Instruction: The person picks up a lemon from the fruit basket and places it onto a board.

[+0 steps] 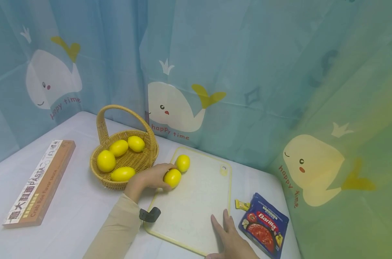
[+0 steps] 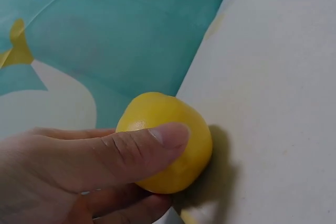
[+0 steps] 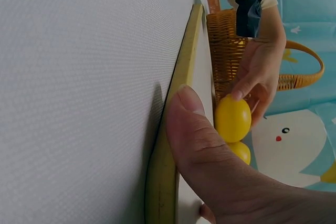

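Left hand point(image 1: 152, 177) clamped round a lemon point(image 1: 172, 178), right hand point(image 1: 230, 238) spread on the cutting board point(image 1: 194, 205).
The hands are well apart; the held lemon is at the board's far left part, just beside a second lemon point(image 1: 183, 163) lying there, and whether it touches the board I cannot tell. The right hand's fingers are parted, its thumb against the board's near edge. Four more lemons point(image 1: 106, 160) sit in the wicker basket point(image 1: 131, 158) to the left; a sauce pouch point(image 1: 264, 225) lies on the worktop point(image 1: 76, 208) to the right.
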{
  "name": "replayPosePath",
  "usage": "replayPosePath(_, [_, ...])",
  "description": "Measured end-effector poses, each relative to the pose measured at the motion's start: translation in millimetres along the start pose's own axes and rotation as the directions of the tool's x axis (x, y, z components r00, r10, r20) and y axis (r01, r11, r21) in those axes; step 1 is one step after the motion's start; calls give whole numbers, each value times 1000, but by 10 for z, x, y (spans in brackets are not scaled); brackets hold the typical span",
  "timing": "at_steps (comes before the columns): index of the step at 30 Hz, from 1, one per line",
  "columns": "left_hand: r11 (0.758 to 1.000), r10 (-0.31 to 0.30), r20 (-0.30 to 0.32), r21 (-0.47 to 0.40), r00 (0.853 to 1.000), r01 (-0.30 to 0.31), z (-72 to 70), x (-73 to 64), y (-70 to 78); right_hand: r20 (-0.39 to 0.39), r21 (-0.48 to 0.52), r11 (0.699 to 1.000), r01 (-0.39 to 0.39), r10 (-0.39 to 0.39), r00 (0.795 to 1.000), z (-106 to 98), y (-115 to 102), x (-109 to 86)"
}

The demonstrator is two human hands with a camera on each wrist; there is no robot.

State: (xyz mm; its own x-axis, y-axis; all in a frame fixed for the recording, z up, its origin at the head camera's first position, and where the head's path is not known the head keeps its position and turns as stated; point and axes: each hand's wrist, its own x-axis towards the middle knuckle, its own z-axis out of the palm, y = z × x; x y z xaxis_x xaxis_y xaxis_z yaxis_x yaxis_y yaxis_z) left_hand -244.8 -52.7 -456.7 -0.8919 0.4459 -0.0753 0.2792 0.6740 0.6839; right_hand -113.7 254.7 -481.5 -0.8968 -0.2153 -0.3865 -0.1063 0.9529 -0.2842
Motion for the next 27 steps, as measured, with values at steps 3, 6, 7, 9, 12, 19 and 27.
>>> replayPosePath(3, [1000, 9, -9, 12, 1000, -9, 14, 13, -16, -6, -8, 1000, 8, -8, 1000, -8, 1, -5])
replayPosePath(6, [1000, 21, -9, 16, 1000, -21, 30, 28, -22, -3, -11, 1000, 6, -6, 1000, -5, 0, -4])
replayPosePath(7, [1000, 25, -8, 17, 1000, -25, 34, 32, -20, -2, -12, 1000, 4, -4, 1000, -5, 0, -2])
replayPosePath(9, [1000, 27, -6, 14, 1000, -27, 42, 36, -15, -1, -14, 1000, 3, -3, 1000, -5, 2, -1])
replayPosePath(12, [1000, 22, -7, 5, 1000, -22, 44, 31, 1, -3, -18, 1000, 5, -5, 1000, -5, 3, 0])
replayPosePath(19, [1000, 21, -4, -5, 1000, -21, 43, 21, 24, -6, -18, 1000, 8, -8, 1000, -5, 14, 3])
replayPosePath(27, [1000, 24, -4, 6, 1000, -24, 54, 37, 24, 1, -20, 1000, -5, 5, 1000, 7, 3, 11])
